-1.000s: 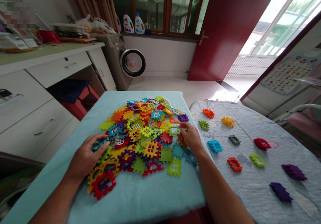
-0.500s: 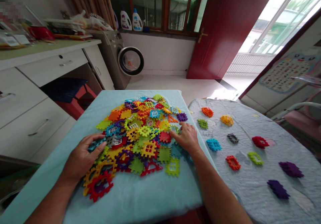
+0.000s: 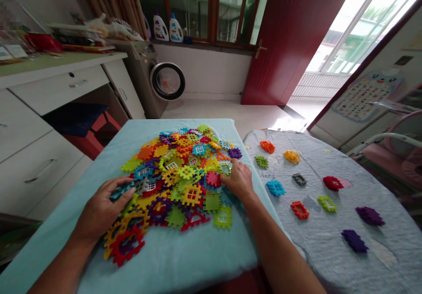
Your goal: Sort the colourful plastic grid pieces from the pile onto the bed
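Note:
A heap of colourful interlocking plastic tiles lies on the pale blue cloth, many with toothed edges and window grids. At the heap's left side, my left hand has teal tiles between its thumb and fingers. My right hand rests against the right edge of the heap, thumb and fingers apart. Its thumb tip is by a pinkish-red tile, and its index finger is near a light green frame tile. A purple tile lies just beyond those fingertips. The palm side of the right hand is hidden.
To the right, a grey-blue covered table bears separate small stacks sorted by colour, among them a blue stack and a dark purple stack. A washing machine with an open door and a red door stand beyond.
The whole view has shifted slightly, moving the scene a little to the left. Both hands keep nearly the same places at the heap.

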Demonstrator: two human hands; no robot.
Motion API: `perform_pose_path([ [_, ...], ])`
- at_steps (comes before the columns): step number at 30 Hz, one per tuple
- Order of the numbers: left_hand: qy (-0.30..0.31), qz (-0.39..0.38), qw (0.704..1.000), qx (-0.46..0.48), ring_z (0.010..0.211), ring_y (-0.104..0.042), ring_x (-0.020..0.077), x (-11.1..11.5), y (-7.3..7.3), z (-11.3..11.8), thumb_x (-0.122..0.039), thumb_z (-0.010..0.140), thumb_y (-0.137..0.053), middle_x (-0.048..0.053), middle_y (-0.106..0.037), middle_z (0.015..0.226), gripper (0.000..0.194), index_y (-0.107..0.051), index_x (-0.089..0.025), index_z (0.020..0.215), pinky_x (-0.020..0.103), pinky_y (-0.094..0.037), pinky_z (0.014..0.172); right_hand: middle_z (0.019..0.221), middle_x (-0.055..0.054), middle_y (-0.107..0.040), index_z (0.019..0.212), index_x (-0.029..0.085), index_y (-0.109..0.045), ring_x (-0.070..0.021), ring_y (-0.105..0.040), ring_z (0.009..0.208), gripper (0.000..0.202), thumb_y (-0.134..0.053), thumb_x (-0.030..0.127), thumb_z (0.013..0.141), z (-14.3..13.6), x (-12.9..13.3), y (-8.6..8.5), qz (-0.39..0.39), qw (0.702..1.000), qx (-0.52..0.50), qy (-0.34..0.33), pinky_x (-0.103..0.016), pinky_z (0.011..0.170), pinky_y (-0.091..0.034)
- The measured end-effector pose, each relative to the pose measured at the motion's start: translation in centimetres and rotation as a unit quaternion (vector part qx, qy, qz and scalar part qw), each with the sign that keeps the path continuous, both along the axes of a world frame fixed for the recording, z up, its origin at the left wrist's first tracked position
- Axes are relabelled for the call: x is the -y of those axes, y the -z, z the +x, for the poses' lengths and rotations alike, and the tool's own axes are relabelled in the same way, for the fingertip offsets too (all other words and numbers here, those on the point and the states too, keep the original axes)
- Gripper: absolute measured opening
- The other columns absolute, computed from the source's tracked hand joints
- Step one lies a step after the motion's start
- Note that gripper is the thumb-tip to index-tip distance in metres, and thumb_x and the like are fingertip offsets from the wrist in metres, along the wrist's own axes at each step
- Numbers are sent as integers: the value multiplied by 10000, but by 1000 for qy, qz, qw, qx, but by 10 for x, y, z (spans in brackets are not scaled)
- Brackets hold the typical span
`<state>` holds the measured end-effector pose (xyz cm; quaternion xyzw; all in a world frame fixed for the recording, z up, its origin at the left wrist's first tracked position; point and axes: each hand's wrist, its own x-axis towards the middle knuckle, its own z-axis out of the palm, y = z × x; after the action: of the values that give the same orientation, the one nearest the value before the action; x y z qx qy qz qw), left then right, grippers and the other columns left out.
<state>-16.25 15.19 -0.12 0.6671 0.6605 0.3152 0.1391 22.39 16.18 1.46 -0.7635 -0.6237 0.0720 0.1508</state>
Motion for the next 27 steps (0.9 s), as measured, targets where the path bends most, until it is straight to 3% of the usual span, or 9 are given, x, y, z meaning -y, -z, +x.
perform_pose_path([
  [4,-3,-5,1000,-3,1182,-604,301,0,-1,1,-631,760,-542,90,-657,1225,506,-663,-235,1050,446,-426,1105,1068,-149,-669,1228,165,-586,-316,-580,1015,576,-699,462,749,4,0,4,15,999,-39,-2,-414,895,-419],
  [9,-12,-21,1000,-7,1162,-614,316,-3,2,0,-656,740,-530,93,-658,1203,534,-664,-235,1041,477,-428,1105,1047,-111,-646,1287,158,-568,-267,-570,988,608,-682,412,746,24,-5,1,114,989,-98,3,-392,936,-430],
  [12,-13,-23,1000,-7,1171,-612,324,-3,2,-1,-664,735,-523,99,-654,1219,551,-663,-234,1049,487,-426,1107,1013,-99,-639,1279,162,-589,-260,-568,955,617,-666,458,743,65,-10,-8,160,981,-106,26,-392,923,-438],
  [15,-13,-25,1000,-8,1172,-614,328,-3,2,-2,-664,739,-521,101,-656,1224,550,-668,-233,1048,497,-433,1100,1013,-102,-646,1238,178,-623,-257,-578,938,556,-620,492,779,123,-13,-10,139,984,-84,75,-380,895,-446],
  [20,-16,-16,1000,-3,1147,-633,325,-5,7,-4,-672,728,-530,84,-672,1199,530,-675,-260,1030,487,-449,1091,1094,-164,-663,1256,128,-612,-295,-582,1077,554,-624,441,800,193,-16,19,30,982,12,185,-369,927,-424],
  [24,-17,-14,1000,0,1144,-638,322,-6,10,-6,-681,742,-529,68,-676,1198,511,-674,-282,1027,487,-445,1096,1151,-161,-662,1278,155,-601,-294,-606,1091,550,-638,423,799,204,-22,50,-63,976,42,206,-357,888,-444],
  [27,-21,-20,1000,5,1128,-645,324,-5,10,-6,-679,733,-541,69,-682,1189,512,-678,-279,1021,493,-447,1092,1174,-155,-659,1263,175,-611,-302,-615,1099,549,-659,436,783,201,-30,64,-87,975,40,199,-356,863,-457],
])
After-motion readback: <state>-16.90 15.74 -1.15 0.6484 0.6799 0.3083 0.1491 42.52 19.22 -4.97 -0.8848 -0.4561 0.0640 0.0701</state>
